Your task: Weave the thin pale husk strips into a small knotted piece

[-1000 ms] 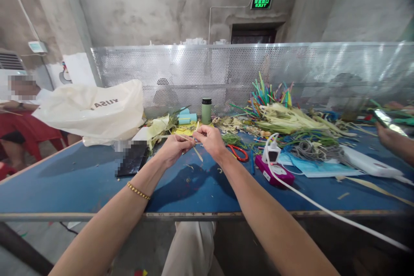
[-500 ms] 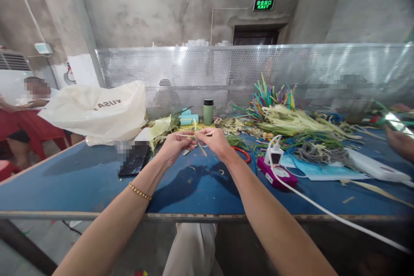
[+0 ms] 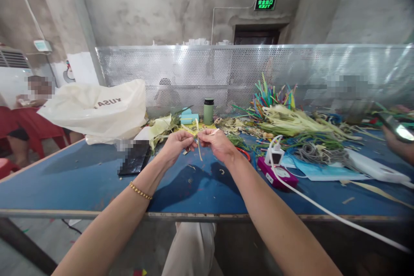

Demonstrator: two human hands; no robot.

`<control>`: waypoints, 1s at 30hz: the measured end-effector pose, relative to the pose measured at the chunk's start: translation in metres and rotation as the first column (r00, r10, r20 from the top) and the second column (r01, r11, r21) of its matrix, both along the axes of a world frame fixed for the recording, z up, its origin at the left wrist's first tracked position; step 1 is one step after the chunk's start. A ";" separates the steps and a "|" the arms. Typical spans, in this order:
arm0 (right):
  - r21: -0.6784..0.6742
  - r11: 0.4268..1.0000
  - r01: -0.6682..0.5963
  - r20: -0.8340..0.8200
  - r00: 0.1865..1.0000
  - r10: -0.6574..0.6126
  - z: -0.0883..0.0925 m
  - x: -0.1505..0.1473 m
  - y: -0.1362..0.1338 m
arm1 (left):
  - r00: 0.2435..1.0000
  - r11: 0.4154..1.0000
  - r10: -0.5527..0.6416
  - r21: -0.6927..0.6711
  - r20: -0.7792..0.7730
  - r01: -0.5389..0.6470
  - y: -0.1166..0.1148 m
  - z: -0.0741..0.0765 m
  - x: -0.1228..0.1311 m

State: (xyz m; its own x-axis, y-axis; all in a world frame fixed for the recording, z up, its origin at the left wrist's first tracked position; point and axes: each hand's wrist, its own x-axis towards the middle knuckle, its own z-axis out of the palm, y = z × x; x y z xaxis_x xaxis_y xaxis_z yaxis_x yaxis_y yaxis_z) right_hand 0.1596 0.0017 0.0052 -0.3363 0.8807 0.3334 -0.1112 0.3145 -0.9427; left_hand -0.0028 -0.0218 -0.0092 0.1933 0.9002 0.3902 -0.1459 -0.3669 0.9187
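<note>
Over the table in the head view, my left hand (image 3: 180,143) and my right hand (image 3: 218,143) meet, almost touching at the fingertips. Between them a thin, pale yellow husk strip (image 3: 199,153) hangs down, with one end standing up above the fingers. My right thumb and forefinger pinch the strips where they cross, and a pale end sticks out over that hand. The left fingers are closed in a pinch at the same crossing; their tips partly hide what they grip. Behind my hands stands a green bottle (image 3: 208,112) with a black lid.
Pale husks (image 3: 291,120) and coloured stems are heaped at the back right. A purple power block (image 3: 278,175) with a white charger and cable sits right of my arm. A cream bag (image 3: 97,110) and a black tablet-like object (image 3: 136,158) lie left. Another person's hand (image 3: 399,142) holds a phone.
The strip that stretched sideways from my left fingers no longer shows there. The hanging strip has swung to a steeper angle. At the right, the other person's phone has tilted.
</note>
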 end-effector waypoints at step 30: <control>0.508 0.664 0.548 0.061 0.746 -0.663 0.011 0.008 -0.002 | 0.988 0.989 0.147 0.026 0.053 -0.148 0.000 0.002 0.003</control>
